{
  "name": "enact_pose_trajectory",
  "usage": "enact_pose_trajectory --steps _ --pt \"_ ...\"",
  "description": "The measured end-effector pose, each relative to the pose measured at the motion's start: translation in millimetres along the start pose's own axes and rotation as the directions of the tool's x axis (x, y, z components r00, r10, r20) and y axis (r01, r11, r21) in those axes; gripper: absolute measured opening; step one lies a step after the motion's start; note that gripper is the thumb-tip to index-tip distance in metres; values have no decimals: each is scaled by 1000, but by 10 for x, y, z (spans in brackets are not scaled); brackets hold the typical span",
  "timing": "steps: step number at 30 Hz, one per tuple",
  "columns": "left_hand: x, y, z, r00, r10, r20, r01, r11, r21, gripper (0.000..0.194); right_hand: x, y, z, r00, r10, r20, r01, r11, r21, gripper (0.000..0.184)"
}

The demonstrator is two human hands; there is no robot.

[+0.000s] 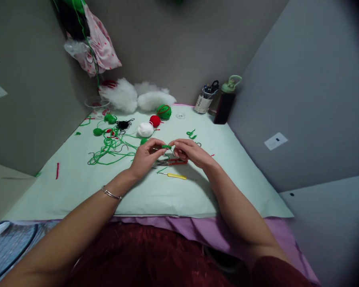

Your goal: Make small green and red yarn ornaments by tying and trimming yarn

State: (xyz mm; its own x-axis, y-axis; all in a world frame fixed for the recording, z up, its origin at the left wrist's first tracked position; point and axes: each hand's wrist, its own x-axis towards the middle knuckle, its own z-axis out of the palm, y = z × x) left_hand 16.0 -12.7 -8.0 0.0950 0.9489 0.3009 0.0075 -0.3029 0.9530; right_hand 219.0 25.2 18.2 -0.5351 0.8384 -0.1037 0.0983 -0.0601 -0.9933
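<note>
Between my fingertips is a small green crocheted piece (166, 147) with a dark strand hanging from it. My left hand (147, 156) pinches its left end between thumb and fingers. At its right side, my right hand (190, 152) has its thumb and fingers closed; what exactly they grip is too small to make out. Just beneath the hands lie red-handled scissors (177, 161), partly hidden by my left hand. Nearer to me is a crochet hook with a yellow handle (176, 176), beside a short green yarn scrap (162, 170).
Tangled green yarn (110, 154) spreads left of my hands. Behind are a white yarn ball (145, 129), a red ball (154, 121), a green ball (164, 112) and white stuffing (122, 95). A pen cup (203, 103) and a bottle (228, 85) stand at back right.
</note>
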Motion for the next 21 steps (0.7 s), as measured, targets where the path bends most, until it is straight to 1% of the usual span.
enact_pose_trajectory --steps 2,4,6,8,9,11,13,14,15,17,21 --pt "27 -21 -11 994 -114 -7 112 989 -101 23 6 -1 -31 995 -67 -78 65 997 -33 28" --pt "50 -43 -21 982 -190 3 187 964 -189 30 19 -2 -49 983 -136 -128 132 991 -37 32" --pt "62 -64 -24 973 -232 12 228 942 -246 33 30 -1 -41 967 -195 -162 194 981 -20 32" --pt "66 -81 -23 968 -251 18 247 931 -270 33 33 1 -11 951 -238 -198 235 971 -39 28" --pt "66 -87 -22 967 -255 19 250 928 -277 33 29 3 9 937 -272 -219 258 962 -88 24" --pt "66 -96 -24 967 -254 20 249 925 -288 31 15 7 44 885 -391 -251 322 906 -276 17" --pt "69 -104 -30 967 -254 12 246 923 -297 30 -6 8 64 815 -531 -230 376 788 -487 10" --pt "72 -107 -35 967 -255 7 246 922 -299 30 -17 6 68 791 -578 -200 391 729 -561 9" --pt "77 -112 -41 966 -257 1 246 922 -301 30 -27 4 70 780 -603 -167 400 686 -609 9" --pt "87 -122 -50 966 -260 -11 244 921 -303 30 -45 -2 70 788 -606 -108 406 644 -649 10" --pt "99 -143 -62 966 -257 -42 232 922 -311 32 -62 -9 77 817 -576 -26 397 594 -699 12"
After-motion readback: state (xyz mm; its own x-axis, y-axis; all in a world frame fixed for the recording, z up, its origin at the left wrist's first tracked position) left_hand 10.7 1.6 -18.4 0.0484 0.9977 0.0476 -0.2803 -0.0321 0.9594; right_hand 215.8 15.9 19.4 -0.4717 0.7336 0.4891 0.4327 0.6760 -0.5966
